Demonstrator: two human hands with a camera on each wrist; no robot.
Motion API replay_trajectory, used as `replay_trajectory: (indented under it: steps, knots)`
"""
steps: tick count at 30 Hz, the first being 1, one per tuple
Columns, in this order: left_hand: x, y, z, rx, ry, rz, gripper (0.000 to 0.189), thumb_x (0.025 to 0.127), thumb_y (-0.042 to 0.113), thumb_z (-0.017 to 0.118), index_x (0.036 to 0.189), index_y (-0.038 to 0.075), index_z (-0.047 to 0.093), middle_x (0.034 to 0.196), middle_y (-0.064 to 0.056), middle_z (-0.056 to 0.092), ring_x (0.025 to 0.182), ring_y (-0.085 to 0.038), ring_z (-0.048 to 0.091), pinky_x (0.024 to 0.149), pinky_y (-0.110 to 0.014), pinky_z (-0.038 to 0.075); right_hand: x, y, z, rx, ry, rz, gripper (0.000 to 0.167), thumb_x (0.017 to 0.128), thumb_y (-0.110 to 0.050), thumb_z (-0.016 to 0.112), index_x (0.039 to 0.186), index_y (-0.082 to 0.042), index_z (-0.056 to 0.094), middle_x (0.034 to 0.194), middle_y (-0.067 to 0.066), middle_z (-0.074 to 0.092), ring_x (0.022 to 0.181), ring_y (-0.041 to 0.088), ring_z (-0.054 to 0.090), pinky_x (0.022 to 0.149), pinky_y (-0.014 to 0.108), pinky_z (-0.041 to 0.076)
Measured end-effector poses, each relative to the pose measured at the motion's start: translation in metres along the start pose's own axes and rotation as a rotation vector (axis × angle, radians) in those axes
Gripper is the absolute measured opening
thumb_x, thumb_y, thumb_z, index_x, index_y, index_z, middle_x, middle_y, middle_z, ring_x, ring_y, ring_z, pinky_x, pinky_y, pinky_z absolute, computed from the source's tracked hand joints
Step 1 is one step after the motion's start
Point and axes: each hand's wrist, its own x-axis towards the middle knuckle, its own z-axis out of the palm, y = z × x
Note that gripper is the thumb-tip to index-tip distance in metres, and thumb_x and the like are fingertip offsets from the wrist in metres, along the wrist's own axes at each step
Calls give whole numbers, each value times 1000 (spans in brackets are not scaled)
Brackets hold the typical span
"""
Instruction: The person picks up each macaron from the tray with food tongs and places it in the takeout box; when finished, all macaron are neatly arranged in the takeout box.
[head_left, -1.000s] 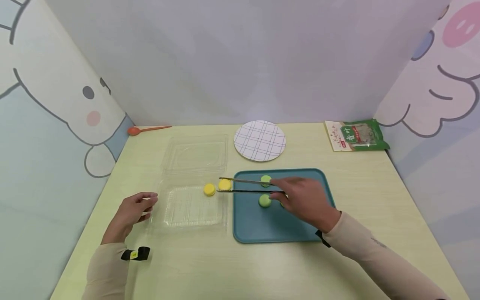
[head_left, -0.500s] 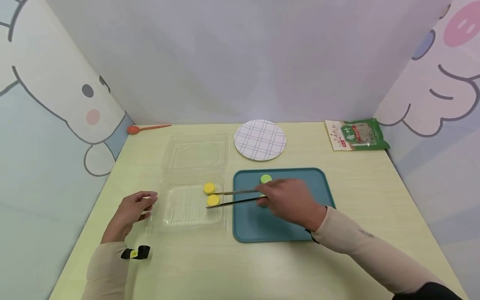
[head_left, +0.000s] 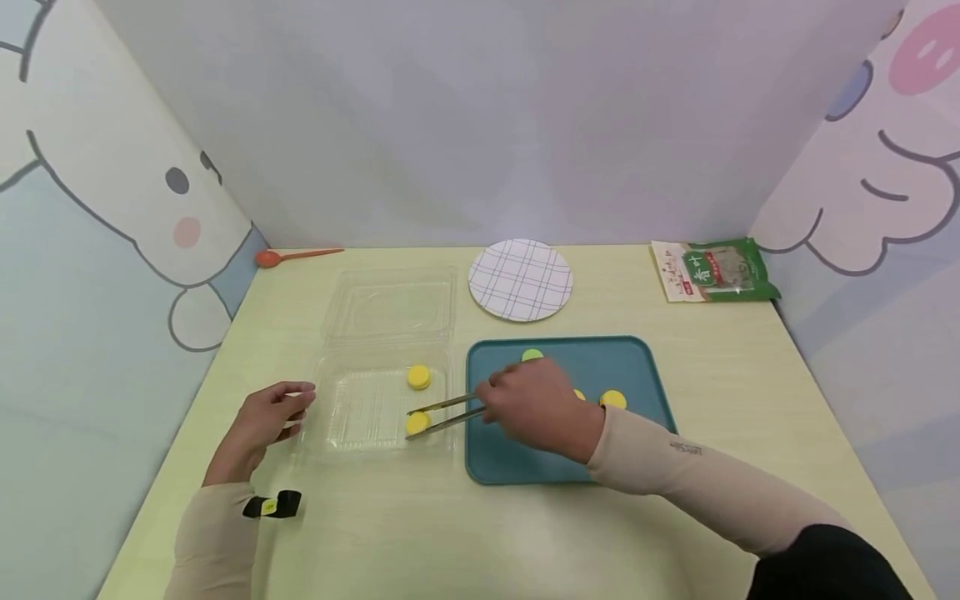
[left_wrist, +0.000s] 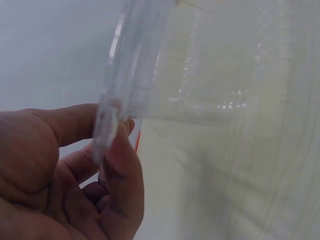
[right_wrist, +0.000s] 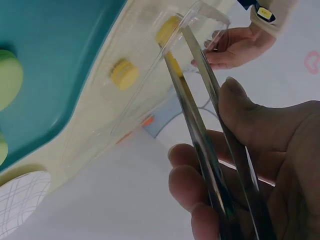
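My left hand [head_left: 262, 429] pinches the left rim of a clear plastic box [head_left: 367, 417] between thumb and fingers; the left wrist view shows that rim [left_wrist: 106, 125] in the grip. Metal tongs [right_wrist: 197, 132] are in my right hand [head_left: 540, 408], fingers along one arm and thumb against the other. Between their tips is a yellow macaron [head_left: 417, 423], low over the right part of the box. A second yellow macaron [head_left: 418, 377] sits behind it in the box. Under my right hand, partly hidden, a teal tray [head_left: 517, 467] bears a green macaron [head_left: 532, 355] and a yellow one [head_left: 613, 399].
The box's lid [head_left: 393, 308] lies folded back behind it. A checked round plate [head_left: 521, 280] stands behind the tray. An orange spoon [head_left: 268, 259] lies at the back left, a green-and-white food packet [head_left: 716, 271] at the back right. Walls enclose the table.
My right hand has moved left and toward me, carrying the yellow macaron in the tongs from the tray's left edge into the front right of the box. My left hand has stayed put.
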Motion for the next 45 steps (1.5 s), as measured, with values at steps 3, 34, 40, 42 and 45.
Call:
replay_trajectory:
  steps: [3, 34, 40, 42, 45]
  knots:
    - [0, 0, 1, -6, -3, -1, 50, 103, 32, 60, 139, -3, 52, 100, -8, 56, 88, -19, 55, 69, -26, 55, 4, -4, 2, -7, -24, -16, 23, 83, -36, 84, 84, -18, 70, 71, -5, 66, 59, 11, 62, 43, 23, 41]
    - [1, 2, 1, -10, -2, -1, 48, 103, 29, 60, 138, -3, 53, 99, -7, 57, 87, -17, 55, 69, -26, 54, 4, -8, 5, 29, -89, 46, 30, 88, -42, 78, 89, -14, 66, 67, -3, 54, 56, 12, 55, 42, 24, 38]
    - [1, 1, 1, -1, 2, -3, 48, 103, 29, 60, 138, -3, 53, 99, -7, 56, 88, -19, 55, 69, -26, 54, -7, -6, 15, 60, -17, 80, 31, 87, -42, 78, 98, -15, 68, 70, -3, 56, 55, 12, 53, 41, 24, 36]
    - [0, 1, 1, 4, 2, -2, 49, 103, 30, 60, 138, -3, 53, 100, -8, 56, 89, -19, 55, 69, -25, 55, -11, -5, 17, 88, -4, 100, 32, 87, -41, 79, 103, -16, 70, 71, -3, 58, 56, 12, 54, 41, 24, 37]
    - [0, 1, 0, 8, 0, -5, 50, 103, 30, 61, 139, -3, 52, 102, -10, 56, 89, -19, 55, 69, -26, 55, -17, -2, 20, 132, 13, 136, 33, 88, -41, 78, 108, -16, 71, 72, -4, 58, 56, 11, 54, 42, 24, 38]
